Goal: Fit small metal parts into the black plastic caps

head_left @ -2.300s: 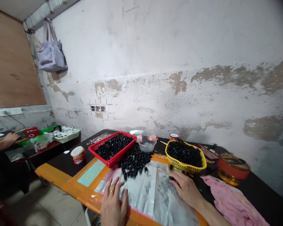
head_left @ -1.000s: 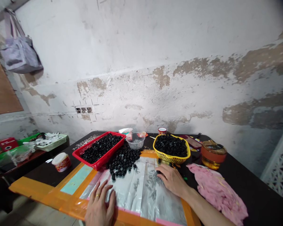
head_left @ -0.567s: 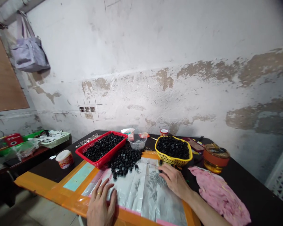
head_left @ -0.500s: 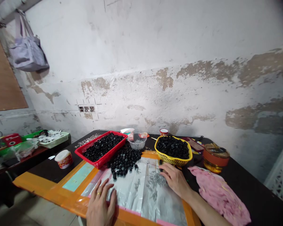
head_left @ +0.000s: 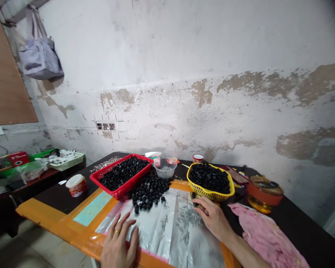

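The fingers (head_left: 201, 209) of the right hand (head_left: 213, 219) curl slightly just beside a single black cap (head_left: 194, 195); whether they hold anything cannot be told. The left hand (head_left: 118, 242) lies open and empty on the plastic sheet (head_left: 159, 227). Beyond, a loose heap of black caps (head_left: 147, 193) remains between a full red tray (head_left: 135, 179) and a full yellow basket (head_left: 209, 196) on the tabletop (head_left: 56, 193).

Left hand (head_left: 118, 242) flat, right hand (head_left: 213, 219) pinching.

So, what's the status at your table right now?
Left hand spread on the plastic sheet. Right hand at black caps by the yellow basket. Loose pile beside the red tray.
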The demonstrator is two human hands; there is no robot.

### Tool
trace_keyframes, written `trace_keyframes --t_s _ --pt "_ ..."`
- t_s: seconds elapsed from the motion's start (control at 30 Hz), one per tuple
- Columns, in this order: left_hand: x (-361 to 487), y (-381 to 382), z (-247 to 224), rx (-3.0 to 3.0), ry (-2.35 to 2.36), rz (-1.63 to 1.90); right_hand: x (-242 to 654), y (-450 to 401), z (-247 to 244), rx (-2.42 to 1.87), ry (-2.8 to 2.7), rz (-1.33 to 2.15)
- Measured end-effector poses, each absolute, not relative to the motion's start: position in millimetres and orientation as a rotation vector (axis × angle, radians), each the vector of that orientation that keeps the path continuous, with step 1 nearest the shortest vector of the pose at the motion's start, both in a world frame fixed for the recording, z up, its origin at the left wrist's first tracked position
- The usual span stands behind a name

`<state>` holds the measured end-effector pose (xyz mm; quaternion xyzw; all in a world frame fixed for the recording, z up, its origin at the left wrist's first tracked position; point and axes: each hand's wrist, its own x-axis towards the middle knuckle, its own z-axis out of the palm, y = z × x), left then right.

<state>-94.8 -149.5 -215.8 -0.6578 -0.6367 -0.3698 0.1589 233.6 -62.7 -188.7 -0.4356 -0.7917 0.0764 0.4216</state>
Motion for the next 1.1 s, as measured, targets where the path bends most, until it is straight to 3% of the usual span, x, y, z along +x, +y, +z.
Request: trace_keyframes --t_s 0.93,1.1 --pt "-102 -150 -219 -1.952 -1.696 -1.105 234 -75 -189 -1.074 -2.024 0.164" --pt "-53 -146 -192 -2.191 -1.535 -1.278 238 -78 -185 -1.024 -1.992 0.137"
